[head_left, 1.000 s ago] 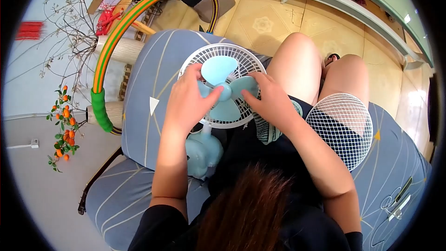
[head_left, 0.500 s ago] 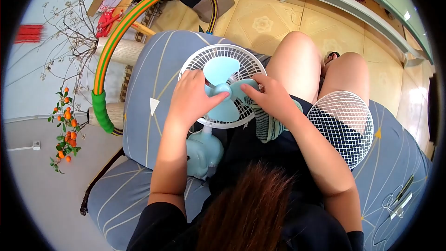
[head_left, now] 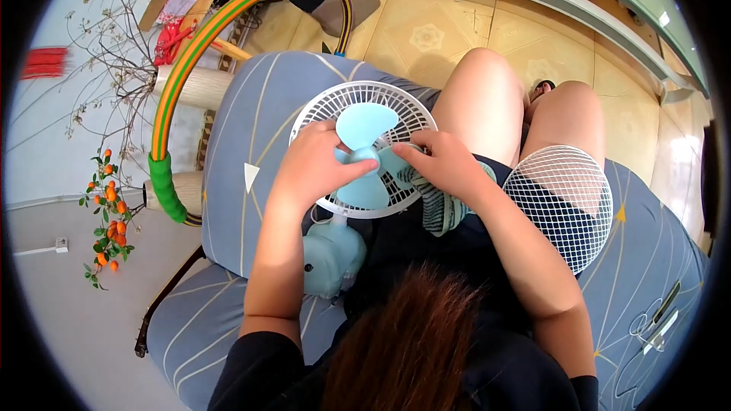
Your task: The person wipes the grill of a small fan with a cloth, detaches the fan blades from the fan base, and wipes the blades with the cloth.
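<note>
A light-blue desk fan [head_left: 333,255] leans by my lap, its front off, so the three-bladed blue fan blade [head_left: 367,125] shows inside the white rear grille [head_left: 312,106]. My left hand [head_left: 312,164] is closed on the blade's left side, thumb across the hub. On the right, my right hand [head_left: 445,164] is closed with its thumb at the right-hand blade. It grips a green-and-black striped cloth [head_left: 445,209], which hangs below the fingers. The fingertips of both hands are partly hidden.
A white mesh fan cover [head_left: 567,202] rests on my right thigh. A cable and a dark slim object [head_left: 662,308] lie on the grey-blue sofa [head_left: 236,137]. A striped hoop [head_left: 177,91] stands at the left, near vases with branches and an orange-fruit spray [head_left: 113,213].
The fan blade appears turned slightly clockwise. The right hand's thumb sits a little further along the blade. The whole view has shifted slightly.
</note>
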`<state>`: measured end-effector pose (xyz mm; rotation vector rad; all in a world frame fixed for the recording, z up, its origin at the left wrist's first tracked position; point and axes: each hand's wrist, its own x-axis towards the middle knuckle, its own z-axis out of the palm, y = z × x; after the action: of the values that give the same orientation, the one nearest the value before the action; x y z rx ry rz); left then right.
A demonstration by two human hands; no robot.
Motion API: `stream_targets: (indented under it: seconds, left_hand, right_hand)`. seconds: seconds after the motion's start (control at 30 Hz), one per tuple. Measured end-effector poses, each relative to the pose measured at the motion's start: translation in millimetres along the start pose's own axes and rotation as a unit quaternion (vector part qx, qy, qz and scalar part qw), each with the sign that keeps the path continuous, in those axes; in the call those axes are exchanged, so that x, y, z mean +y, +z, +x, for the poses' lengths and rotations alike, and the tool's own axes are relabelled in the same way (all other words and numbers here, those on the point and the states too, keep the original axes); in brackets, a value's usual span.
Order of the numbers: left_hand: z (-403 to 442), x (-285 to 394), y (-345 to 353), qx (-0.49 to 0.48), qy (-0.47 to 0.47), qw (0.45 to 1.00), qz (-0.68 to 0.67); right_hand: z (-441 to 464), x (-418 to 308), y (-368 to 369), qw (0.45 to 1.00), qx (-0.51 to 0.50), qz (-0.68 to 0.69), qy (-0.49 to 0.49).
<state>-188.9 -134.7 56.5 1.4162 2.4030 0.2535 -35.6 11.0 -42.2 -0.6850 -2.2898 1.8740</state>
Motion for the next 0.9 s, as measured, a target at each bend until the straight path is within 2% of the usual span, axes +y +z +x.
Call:
stream_targets:
  seconds: [0.3,0.4,0.5,0.57,0.63,0.73,0.77,0.87,0.9]
  left_hand:
    - [1.2,10.4,-7.1,-0.045,-0.034,0.998,-0.023]
    - [-3.2,-4.8,-2.2,-0.030,-0.012,0.999,-0.034]
    - [-11.3,-11.7,0.9,0.131,0.045,0.989,-0.049]
    - [-20.3,-19.6,7.3,0.154,-0.044,0.980,-0.116]
    - [-30.7,-29.6,17.3,0.161,-0.121,0.960,-0.196]
    - [-46.0,-28.8,28.3,0.144,-0.170,0.862,-0.456]
    - [-51.2,-30.2,28.5,0.115,-0.187,0.833,-0.507]
    - [-61.0,-38.1,35.6,0.075,-0.190,0.809,-0.552]
    - [-62.2,-41.1,40.1,0.088,-0.196,0.755,-0.620]
  right_hand:
    - [5.5,8.8,-6.0,0.994,-0.088,0.059,0.021]
    - [4.4,6.7,-7.3,0.993,-0.088,0.075,0.001]
    - [1.3,2.0,-5.5,0.998,-0.068,0.006,-0.016]
    - [-3.0,-3.6,-2.3,0.996,-0.024,-0.042,-0.078]
    - [-3.2,-6.3,0.7,0.978,0.009,-0.141,-0.155]
    - [-9.8,-18.7,12.6,0.941,0.121,-0.216,-0.231]
    - [-9.6,-23.2,11.7,0.943,0.092,-0.242,-0.209]
    - [-9.7,-47.2,13.0,0.971,0.027,-0.225,-0.075]
    - [-8.6,-51.5,13.7,0.973,0.015,-0.223,-0.051]
